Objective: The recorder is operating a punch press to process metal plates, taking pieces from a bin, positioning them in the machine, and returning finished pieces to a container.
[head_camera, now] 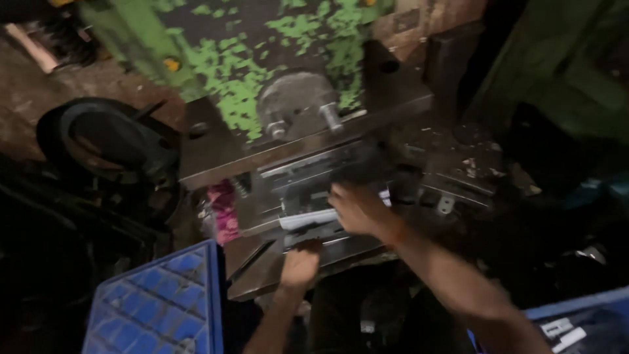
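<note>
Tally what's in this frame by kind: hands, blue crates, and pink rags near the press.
Hands: 2, the left hand at the front edge of the press bed, the right hand on a pale metal strip
Blue crates: 2, one lower left, one lower right
Pink rags: 1
Total: 5

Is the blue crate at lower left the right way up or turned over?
Turned over: the blue crate shows its ribbed grid underside facing up, no open inside.
</note>
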